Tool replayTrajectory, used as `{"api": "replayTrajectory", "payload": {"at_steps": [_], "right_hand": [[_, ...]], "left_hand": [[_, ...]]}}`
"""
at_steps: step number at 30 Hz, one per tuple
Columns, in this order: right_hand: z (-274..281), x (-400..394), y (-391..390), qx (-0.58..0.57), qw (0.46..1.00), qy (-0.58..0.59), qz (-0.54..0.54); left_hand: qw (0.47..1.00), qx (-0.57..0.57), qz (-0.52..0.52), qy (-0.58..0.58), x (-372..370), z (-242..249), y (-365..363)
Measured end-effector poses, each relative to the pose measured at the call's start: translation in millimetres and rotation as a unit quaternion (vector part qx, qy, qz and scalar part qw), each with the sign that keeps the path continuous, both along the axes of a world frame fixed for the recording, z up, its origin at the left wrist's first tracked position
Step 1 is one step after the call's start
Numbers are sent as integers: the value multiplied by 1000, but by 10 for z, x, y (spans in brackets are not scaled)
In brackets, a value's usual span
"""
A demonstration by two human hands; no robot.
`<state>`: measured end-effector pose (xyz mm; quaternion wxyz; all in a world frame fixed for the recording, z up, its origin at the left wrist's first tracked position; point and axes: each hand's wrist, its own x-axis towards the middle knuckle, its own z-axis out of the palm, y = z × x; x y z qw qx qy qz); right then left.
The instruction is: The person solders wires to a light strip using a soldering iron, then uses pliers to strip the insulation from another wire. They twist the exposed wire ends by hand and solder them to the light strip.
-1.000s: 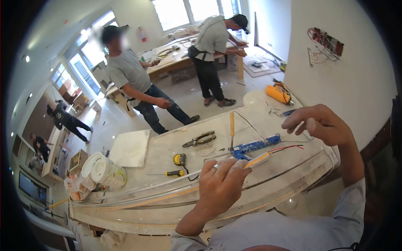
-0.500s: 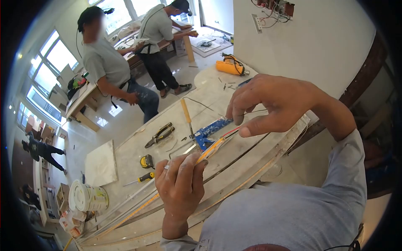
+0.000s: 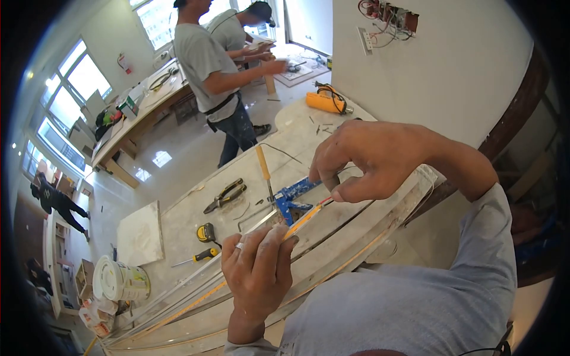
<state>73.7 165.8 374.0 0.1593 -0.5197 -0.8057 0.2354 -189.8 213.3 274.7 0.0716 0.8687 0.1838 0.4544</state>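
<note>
My left hand (image 3: 258,273) is closed around a long, thin channel with a yellow LED strip (image 3: 301,223) in it, just behind the strip's near end. Short red wires (image 3: 326,201) come out of that end. My right hand (image 3: 377,160) is curled above the bench, its thumb tip at the wires. Part of the wires is hidden behind its fingers. Under the strip's end lies a blue caulking gun (image 3: 297,193). A tool with a wooden handle (image 3: 263,162) rests against it.
On the workbench (image 3: 178,231) lie pliers (image 3: 225,196), a tape measure (image 3: 206,232), a yellow screwdriver (image 3: 205,255) and an orange heat gun (image 3: 326,102). A white bucket (image 3: 126,279) stands at the left. Two people (image 3: 217,65) are beyond the bench. Loose wires hang from a wall box (image 3: 392,15).
My right hand has moved down and left, bringing its thumb to the wires. My left hand keeps its hold. The nearer person has walked right, in front of the other.
</note>
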Motion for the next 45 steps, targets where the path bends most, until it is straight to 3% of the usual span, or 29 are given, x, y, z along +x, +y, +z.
{"api": "replayTrajectory", "payload": {"at_steps": [24,28,33,45], "right_hand": [[129,-142,-53,-93,996,-5,12],[34,-100,-31,-55,998,-7,37],[149,-164,-48,-116,993,-34,5],[84,-129,-56,-87,996,-22,18]], "left_hand": [[1000,-6,-16,14,-35,-52,-108],[1000,-7,-19,18,-43,-53,-112],[1000,-8,-21,16,-47,-49,-118],[999,-10,-21,23,-52,-53,-126]]}}
